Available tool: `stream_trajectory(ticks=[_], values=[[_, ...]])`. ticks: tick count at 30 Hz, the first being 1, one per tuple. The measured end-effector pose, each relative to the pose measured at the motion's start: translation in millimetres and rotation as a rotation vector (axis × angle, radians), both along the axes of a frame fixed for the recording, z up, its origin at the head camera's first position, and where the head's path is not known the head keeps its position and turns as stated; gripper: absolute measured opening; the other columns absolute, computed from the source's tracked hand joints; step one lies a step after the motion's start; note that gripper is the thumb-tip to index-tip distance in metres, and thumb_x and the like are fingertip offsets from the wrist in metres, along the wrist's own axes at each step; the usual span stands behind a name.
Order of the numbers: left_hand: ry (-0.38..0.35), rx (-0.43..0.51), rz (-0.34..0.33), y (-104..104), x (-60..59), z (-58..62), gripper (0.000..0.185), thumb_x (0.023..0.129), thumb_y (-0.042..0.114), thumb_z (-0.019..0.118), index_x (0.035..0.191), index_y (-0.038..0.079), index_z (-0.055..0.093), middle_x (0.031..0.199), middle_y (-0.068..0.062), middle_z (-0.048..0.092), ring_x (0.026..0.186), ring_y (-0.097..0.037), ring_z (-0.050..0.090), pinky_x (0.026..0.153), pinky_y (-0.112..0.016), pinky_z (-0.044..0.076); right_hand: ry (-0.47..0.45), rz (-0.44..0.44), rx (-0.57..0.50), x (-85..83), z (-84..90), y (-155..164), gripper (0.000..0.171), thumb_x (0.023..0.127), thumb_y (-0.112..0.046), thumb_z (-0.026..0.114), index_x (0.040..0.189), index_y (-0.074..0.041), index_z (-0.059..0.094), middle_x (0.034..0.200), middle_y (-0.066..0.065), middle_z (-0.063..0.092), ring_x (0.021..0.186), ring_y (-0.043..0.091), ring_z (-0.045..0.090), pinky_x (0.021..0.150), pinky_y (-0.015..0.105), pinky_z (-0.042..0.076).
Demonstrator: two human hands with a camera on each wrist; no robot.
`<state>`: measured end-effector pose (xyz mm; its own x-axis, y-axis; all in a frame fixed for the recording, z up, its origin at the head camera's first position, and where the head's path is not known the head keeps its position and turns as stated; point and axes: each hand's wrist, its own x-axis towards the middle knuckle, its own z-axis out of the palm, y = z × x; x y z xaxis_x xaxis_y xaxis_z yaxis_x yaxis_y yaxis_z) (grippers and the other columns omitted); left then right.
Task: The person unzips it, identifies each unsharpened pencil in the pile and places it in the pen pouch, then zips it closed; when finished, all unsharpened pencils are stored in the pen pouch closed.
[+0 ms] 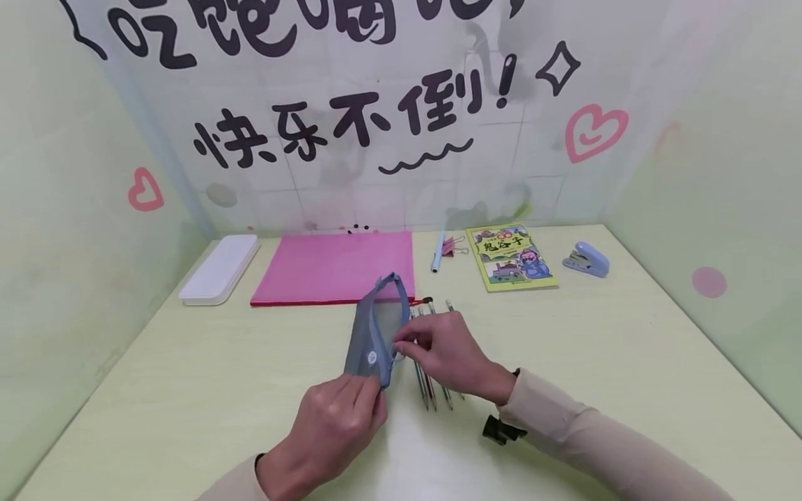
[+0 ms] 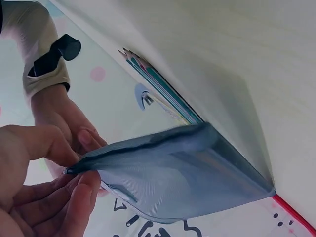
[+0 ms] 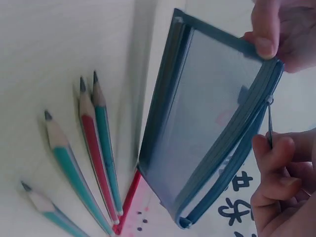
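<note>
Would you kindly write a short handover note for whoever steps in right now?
Left hand grips the near end of the grey mesh pencil pouch, holding it on edge on the table.
Right hand pinches the zipper pull.
Pencils lie loose on the table just right of the pouch, none inside as far as visible.
Done: pouch held steady, zipper gripped.
Left, probably: work the zipper, load the pencils.

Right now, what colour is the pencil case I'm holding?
Grey-blue mesh pencil case with darker blue edging; clearest in the right wrist view.
</note>
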<state>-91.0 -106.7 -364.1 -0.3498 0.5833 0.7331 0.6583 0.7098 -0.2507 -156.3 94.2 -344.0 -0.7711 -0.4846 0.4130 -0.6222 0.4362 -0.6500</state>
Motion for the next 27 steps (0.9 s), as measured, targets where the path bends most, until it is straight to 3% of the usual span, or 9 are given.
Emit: stream_trajectory(ticks=[3,6,12,21,23,27], values=[[0.042,-0.001,-0.013,-1,1.5,-1.1,0.030,0.093,0.014,0.045,0.074,0.005,0.066,0.056,0.003,0.057,0.046,-0.005,0.048,0.041,-0.017,0.041,0.039,-0.028,0.018,-8.6,-0.7,-2,0.008,0.089,-0.007,0.074,0.095,-0.005,0.078,0.080,0.003,0.075,0.056,0.000,0.049,0.050,0.017,0.045],[0.056,-0.006,-0.013,-2,4.1,-1.8,0.035,0.096,0.015,0.040,0.074,0.004,0.065,0.056,0.003,0.055,0.045,-0.005,0.046,0.040,-0.017,0.039,0.057,-0.062,0.030,-19.5,-1.0,-4,0.007,0.090,-0.007,0.073,0.095,-0.007,0.078,0.080,0.003,0.074,0.055,0.001,0.048,0.050,0.016,0.043],[0.086,-0.022,-0.030,-8,8.5,-2.2,0.033,0.094,0.011,0.038,0.071,0.004,0.061,0.056,0.001,0.054,0.045,-0.008,0.047,0.040,-0.018,0.040,0.078,-0.143,0.025,-44.5,-0.2,-1,0.008,0.092,-0.007,0.071,0.097,-0.006,0.077,0.083,0.005,0.076,0.057,0.004,0.053,0.050,0.017,0.045],[0.098,-0.037,-0.062,-20,9.5,-6.5,0.029,0.092,0.008,0.041,0.073,0.003,0.063,0.058,0.000,0.058,0.045,-0.008,0.047,0.041,-0.017,0.040,0.182,-0.359,-0.012,-91.4,-5.3,24,0.006,0.092,-0.007,0.069,0.093,-0.005,0.075,0.083,0.010,0.076,0.058,0.014,0.059,0.054,0.021,0.045],[0.093,-0.036,-0.058,-23,8.8,-7.5,0.028,0.091,0.008,0.041,0.074,0.003,0.063,0.059,0.000,0.059,0.046,-0.008,0.048,0.041,-0.017,0.040,0.142,-0.381,-0.036,-96.4,-5.9,30,0.005,0.093,-0.007,0.069,0.093,-0.004,0.074,0.085,0.012,0.075,0.060,0.017,0.060,0.055,0.021,0.046],[0.036,0.001,-0.031,-32,7.4,-10.9,0.030,0.092,0.010,0.039,0.074,0.007,0.063,0.057,0.003,0.055,0.043,-0.006,0.044,0.039,-0.016,0.036,-0.139,-0.286,-0.133,-99.7,-5.0,33,0.008,0.099,-0.010,0.061,0.099,-0.004,0.067,0.093,0.017,0.074,0.058,0.025,0.063,0.052,0.025,0.049]])
